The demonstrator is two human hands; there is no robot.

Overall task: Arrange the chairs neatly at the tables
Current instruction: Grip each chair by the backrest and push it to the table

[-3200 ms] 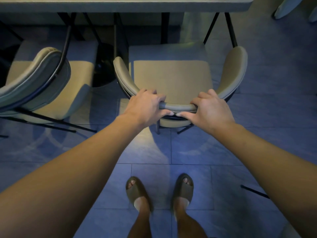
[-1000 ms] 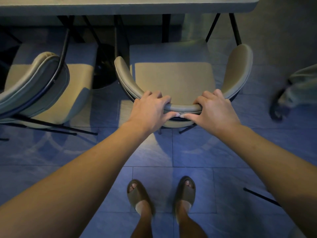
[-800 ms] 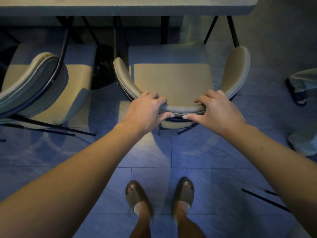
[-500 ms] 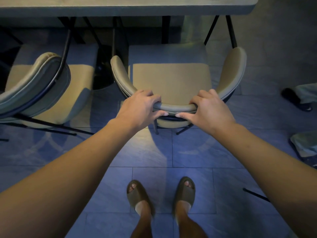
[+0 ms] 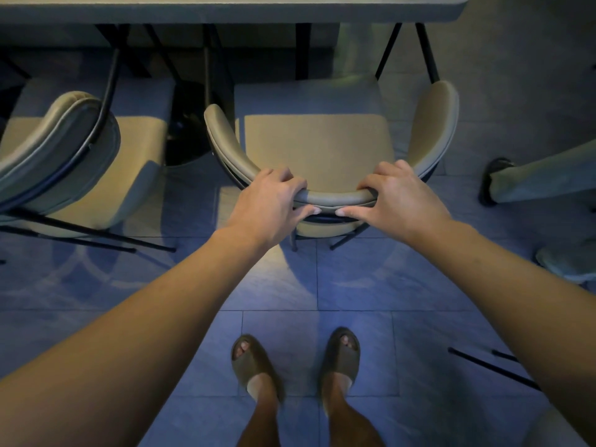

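The chair [image 5: 317, 150] is gripped at the top of its curved backrest by both hands: left hand [image 5: 271, 208] and right hand [image 5: 401, 200], fingers curled over the rim, thumbs underneath. Seat front is tucked under the tabletop [image 5: 225, 8] edge, partly in shadow. A 2nd chair [image 5: 80, 162] at left is cut off by the frame. Chair legs are mostly hidden. Sandalled feet [image 5: 254, 366] are seen on the floor [image 5: 96, 301].

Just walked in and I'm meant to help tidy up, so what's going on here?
A person is standing behind a beige chair and gripping its curved backrest with both hands, left hand and right hand. The chair faces the table, with the front of its seat near the table's edge. A second chair sits to the left, turned at an angle. Someone else's legs show at the right.
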